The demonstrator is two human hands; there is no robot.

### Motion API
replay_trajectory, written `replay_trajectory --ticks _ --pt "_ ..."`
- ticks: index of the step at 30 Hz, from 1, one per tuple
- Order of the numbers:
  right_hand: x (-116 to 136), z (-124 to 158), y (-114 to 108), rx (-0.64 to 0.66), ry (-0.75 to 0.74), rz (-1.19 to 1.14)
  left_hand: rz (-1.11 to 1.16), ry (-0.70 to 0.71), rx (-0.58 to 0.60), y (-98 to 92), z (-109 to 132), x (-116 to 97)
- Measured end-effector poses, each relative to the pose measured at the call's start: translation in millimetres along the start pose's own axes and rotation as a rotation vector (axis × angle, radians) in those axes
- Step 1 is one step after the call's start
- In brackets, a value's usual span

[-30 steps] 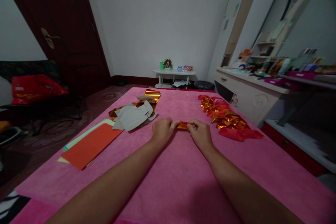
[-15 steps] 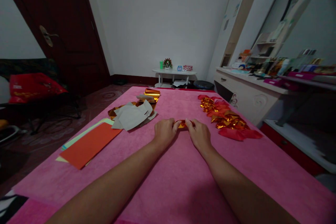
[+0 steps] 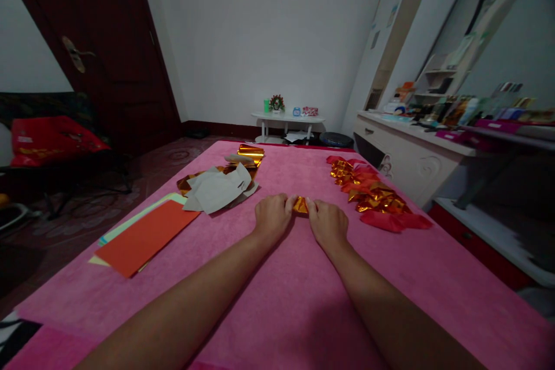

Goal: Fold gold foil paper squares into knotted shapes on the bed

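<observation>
Both my hands meet over the pink cloth [image 3: 277, 295] at the middle of the table, holding a small piece of shiny gold foil paper [image 3: 300, 205]. My left hand [image 3: 274, 217] is closed on its left end, thumb and fingers pressed together. My right hand [image 3: 328, 221] pinches the right end the same way. Only the foil's short middle part shows between the thumbs; its ends are hidden in my fingers. To the right lie crumpled gold foil pieces [image 3: 379, 199] among red twisted pieces [image 3: 394, 221].
At the left lie an orange paper sheet [image 3: 147, 237] over paler sheets, grey-white paper pieces [image 3: 217, 191] and a gold foil roll [image 3: 250, 154]. A white dresser [image 3: 407, 139] stands along the right. Behind the table is a small white side table [image 3: 286, 118].
The gold foil between my thumbs shows more of its face and looks wider and brighter. My hands stay in nearly the same place, with the thumbs slightly shifted.
</observation>
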State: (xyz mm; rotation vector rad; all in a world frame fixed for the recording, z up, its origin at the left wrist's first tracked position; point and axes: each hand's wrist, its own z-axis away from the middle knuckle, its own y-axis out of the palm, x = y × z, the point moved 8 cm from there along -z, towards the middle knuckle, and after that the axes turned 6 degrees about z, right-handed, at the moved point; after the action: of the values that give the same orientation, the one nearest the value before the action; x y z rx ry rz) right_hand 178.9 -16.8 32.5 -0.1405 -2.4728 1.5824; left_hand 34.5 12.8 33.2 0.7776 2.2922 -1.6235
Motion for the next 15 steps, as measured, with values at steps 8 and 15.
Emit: replay_trajectory --ticks 8,15 --pt "3.9 -1.0 -1.4 -0.003 0.042 0.048 -0.037 0.022 0.038 -0.2 4.7 -11.5" --pt "15.3 -0.8 -2.1 -0.025 -0.061 0.053 -0.016 0.025 0.007 2.1 -3.4 -6.8"
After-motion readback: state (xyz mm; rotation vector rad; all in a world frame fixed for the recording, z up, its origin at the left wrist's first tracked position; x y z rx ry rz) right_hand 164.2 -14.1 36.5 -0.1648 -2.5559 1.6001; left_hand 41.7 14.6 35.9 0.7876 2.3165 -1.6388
